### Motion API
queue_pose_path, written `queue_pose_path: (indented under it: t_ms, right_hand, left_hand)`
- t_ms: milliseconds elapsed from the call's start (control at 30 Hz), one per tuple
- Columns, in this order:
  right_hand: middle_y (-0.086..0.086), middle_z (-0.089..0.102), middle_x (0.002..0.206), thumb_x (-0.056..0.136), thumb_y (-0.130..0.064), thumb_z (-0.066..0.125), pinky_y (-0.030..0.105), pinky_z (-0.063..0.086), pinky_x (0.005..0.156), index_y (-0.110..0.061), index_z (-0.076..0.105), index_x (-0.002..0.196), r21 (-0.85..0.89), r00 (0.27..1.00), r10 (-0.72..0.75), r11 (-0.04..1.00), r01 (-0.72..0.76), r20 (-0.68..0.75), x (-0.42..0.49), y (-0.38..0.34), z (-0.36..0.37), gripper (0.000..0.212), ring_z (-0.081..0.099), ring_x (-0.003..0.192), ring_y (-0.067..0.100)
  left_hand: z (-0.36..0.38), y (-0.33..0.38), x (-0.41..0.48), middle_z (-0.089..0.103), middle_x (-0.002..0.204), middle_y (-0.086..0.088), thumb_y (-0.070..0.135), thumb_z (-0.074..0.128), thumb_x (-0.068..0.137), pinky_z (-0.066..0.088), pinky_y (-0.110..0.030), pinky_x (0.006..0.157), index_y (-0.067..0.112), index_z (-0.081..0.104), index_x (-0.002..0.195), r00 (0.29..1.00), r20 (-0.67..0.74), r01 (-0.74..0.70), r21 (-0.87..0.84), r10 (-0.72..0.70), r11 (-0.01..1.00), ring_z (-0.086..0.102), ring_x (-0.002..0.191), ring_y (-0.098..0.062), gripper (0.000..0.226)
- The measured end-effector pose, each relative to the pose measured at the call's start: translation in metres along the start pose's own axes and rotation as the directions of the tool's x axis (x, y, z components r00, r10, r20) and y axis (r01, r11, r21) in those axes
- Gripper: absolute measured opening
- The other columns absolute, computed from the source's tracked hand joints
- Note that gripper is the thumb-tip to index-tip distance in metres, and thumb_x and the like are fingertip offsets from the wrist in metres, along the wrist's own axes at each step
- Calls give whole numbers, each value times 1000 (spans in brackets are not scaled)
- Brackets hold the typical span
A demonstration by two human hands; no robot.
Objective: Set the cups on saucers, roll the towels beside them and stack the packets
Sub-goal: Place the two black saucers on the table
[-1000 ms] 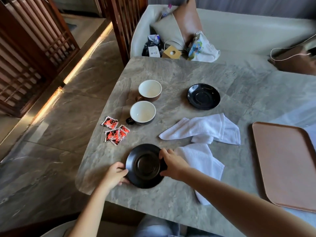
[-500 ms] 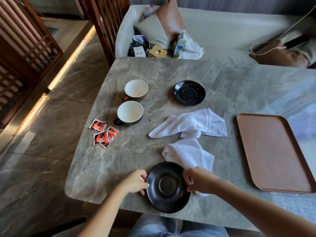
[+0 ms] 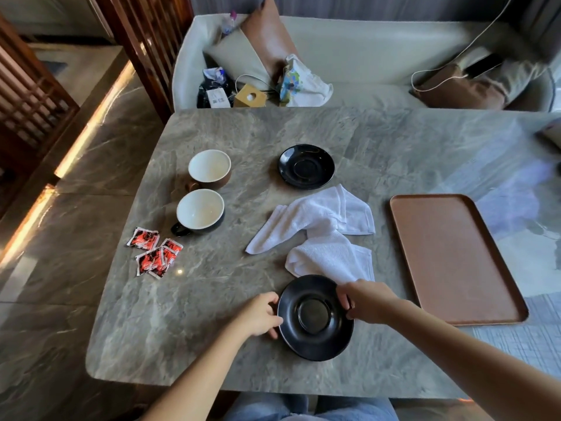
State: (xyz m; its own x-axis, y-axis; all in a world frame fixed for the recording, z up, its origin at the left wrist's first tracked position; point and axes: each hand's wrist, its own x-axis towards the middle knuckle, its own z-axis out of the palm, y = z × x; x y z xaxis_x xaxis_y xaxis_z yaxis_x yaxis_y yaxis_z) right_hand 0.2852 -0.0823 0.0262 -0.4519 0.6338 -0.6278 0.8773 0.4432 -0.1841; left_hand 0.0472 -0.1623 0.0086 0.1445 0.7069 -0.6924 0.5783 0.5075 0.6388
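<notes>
Both hands' grip (image 3: 261, 314) (image 3: 365, 302), near saucer (image 3: 314, 335) seemingly flat

Both forearms are bare, no sleeves, watch or rings visible; light blue denim jeans (image 3: 306, 408) cover the lap.

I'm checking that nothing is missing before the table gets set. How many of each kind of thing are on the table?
Cups: 2
Saucers: 2
Towels: 2
Packets: at least 3, overlapping
Tray: 1
Total: at least 10
</notes>
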Motion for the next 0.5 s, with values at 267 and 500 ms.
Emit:
queue_pose_path:
  t_ms: [267,500]
  right_hand:
    - [-2,64,98,75,-27,69,24,32,54,-29,50,74,-102,995,-20,994,29,94,9,-3,-13,19,61,87,20]
    - [-8,62,64,82,-35,62,21,35,55,-25,55,75,-126,932,20,992,28,363,24,-11,-35,14,59,67,9]
  left_hand:
    - [-5,4,4,58,64,1,5,54,90,34,-12,40,16,41,86,997,73,26,24,-28,999,55,37,3,17]
    - [-10,1,7,61,71,-1,8,56,91,41,-15,48,17,42,76,990,129,54,27,-57,998,58,49,-3,22]
